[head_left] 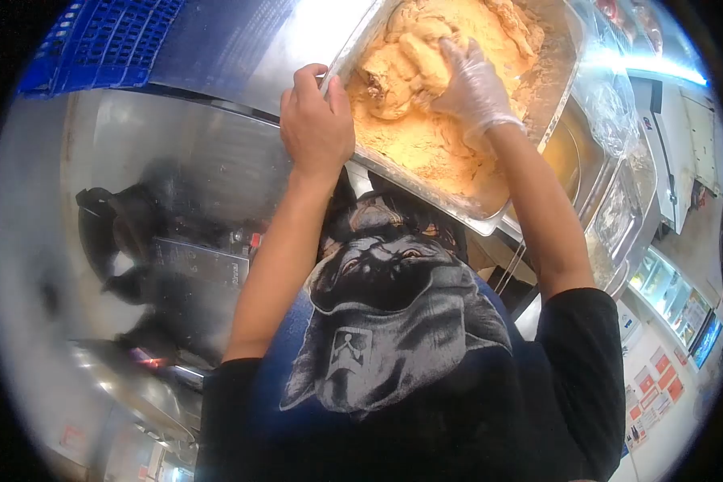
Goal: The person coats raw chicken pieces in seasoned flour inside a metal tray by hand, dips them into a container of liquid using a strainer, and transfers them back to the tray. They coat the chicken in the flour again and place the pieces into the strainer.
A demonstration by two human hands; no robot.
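Observation:
A deep metal pan (pixel 358 153) holds orange-yellow breading flour (pixel 426 153) and several coated pieces that look like chicken (pixel 406 68). My left hand (pixel 320 120) is bare and grips the pan's left rim, thumb and fingers closed over the edge. In a clear plastic glove, my right hand (pixel 478 88) reaches into the pan from the right. Its fingers are spread and rest against the coated chicken and the flour. Some fingertips are partly sunk or hidden there.
A blue plastic basket (pixel 108 40) sits on the steel counter (pixel 225 48) at upper left. Right of the pan are another metal container (pixel 566 153) and a clear plastic bag (pixel 614 104). Dark cooking equipment (pixel 128 233) and a large metal bowl-like vessel (pixel 136 394) are at left.

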